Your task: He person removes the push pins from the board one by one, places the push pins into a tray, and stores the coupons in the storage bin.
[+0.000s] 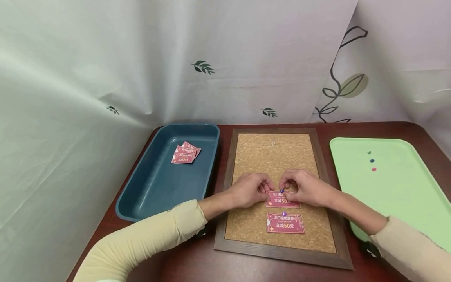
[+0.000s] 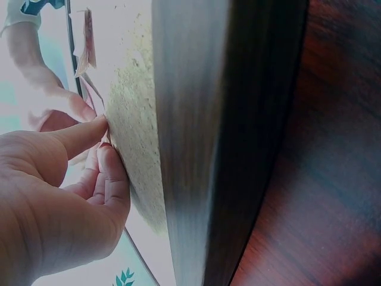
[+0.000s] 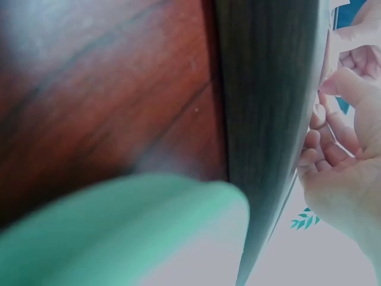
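On the framed cork board point(image 1: 246, 227), a pink coupon point(image 1: 276, 203) lies between my two hands. My left hand point(image 1: 251, 190) pinches its upper left corner between thumb and fingers. A dark blue push pin point(image 1: 282, 191) stands at the coupon's top edge, pinched by my right hand point(image 1: 310, 188), whose thumb covers part of the print. Just below, a second pink coupon point(image 1: 285, 224) hangs from a purple push pin point(image 1: 284, 214). From the side, the left wrist view shows the left thumb and fingers point(image 2: 104, 155) meeting close at the cork.
A blue tray point(image 1: 163, 184) on the left holds several pink coupons point(image 1: 184, 153). To the right, a light green tray point(image 1: 380, 196) carries a green pin point(image 1: 369, 152), a blue one point(image 1: 372, 160) and a pink one point(image 1: 374, 169). Something small and clear point(image 1: 273, 143) sits high on the cork.
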{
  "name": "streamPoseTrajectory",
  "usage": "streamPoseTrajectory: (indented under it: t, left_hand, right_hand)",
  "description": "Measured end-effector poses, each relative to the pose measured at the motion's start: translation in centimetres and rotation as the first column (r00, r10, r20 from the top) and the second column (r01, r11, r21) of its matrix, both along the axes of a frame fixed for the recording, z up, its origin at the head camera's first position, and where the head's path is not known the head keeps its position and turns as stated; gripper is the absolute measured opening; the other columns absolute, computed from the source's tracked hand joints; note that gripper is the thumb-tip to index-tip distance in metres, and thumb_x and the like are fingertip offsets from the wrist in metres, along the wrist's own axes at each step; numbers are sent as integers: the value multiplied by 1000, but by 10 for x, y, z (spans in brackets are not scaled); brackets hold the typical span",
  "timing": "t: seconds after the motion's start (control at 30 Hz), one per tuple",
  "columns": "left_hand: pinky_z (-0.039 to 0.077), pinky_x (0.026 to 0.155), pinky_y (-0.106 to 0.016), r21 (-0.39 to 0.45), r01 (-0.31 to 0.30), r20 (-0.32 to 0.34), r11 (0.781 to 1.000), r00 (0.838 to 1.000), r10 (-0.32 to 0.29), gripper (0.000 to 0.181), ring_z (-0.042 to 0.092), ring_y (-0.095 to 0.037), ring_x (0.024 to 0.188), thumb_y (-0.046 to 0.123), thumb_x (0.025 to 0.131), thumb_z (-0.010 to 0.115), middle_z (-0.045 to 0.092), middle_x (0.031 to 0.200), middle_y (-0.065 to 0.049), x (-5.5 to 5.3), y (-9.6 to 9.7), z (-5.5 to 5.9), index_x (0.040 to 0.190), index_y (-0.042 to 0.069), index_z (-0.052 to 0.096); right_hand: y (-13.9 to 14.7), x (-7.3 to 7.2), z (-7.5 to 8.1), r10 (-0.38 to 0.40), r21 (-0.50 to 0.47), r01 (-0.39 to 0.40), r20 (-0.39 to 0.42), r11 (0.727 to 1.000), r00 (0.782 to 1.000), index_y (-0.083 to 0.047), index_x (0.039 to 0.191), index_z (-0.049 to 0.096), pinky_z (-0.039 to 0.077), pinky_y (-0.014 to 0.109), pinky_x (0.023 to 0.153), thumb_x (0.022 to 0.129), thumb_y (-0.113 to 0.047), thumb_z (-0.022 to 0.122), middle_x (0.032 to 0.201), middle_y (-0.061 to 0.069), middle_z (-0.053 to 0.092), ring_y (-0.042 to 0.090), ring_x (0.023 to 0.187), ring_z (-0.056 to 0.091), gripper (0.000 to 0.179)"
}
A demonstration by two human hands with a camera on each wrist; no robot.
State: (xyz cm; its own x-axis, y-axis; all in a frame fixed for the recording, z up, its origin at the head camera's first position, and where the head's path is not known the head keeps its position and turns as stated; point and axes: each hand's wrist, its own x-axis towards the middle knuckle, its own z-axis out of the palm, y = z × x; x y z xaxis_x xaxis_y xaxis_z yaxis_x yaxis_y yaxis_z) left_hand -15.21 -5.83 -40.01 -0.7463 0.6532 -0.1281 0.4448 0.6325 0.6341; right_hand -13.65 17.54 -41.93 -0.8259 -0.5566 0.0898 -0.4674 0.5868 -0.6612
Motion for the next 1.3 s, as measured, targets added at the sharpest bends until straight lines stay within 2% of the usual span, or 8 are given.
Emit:
streamPoseTrajectory:
  t: [0.27,0.47,0.67,0.93,1.3]
  left_hand:
    - [49,74,-17,-4,-5,2,1000,1000,5,17,60,-1,77,8,91,86,66,84,7,-1,0,0,101,13,74]
    - [50,75,-17,-7,-9,12,1000,1000,9,16,59,-1,77,7,91,85,65,84,7,-1,0,-2,101,13,73]
    - [50,75,-18,-8,-11,19,1000,1000,11,16,60,-2,78,7,92,84,65,85,8,-2,-1,-2,102,13,73]
    - [50,75,-18,-5,-6,16,1000,1000,6,16,60,-2,78,7,92,84,66,85,7,-2,-1,-2,102,13,73]
    - [50,74,-18,-2,-5,17,1000,1000,5,15,60,-2,78,8,92,84,65,85,7,-2,0,-2,102,12,73]
  right_hand:
    - [2,-2,-2,7,-13,-7,1,1000,1000,-15,95,75,49,26,68,87,2,80,91,-8,69,9,79,55,20]
    - [3,-2,-6,18,-29,-20,-60,999,998,-17,94,77,52,26,69,88,1,81,93,-8,72,6,79,58,20]
    - [1,-2,-9,29,-16,-31,-135,999,990,-17,92,77,52,25,66,85,1,84,91,-12,69,5,76,57,20]
    - [-1,-3,-11,29,5,-29,-171,1000,985,-17,90,74,48,24,61,81,1,85,88,-11,67,6,72,53,23]
    - [-2,0,-13,10,6,-9,-207,1000,978,-20,89,70,45,24,60,80,0,84,82,-14,61,4,70,51,26]
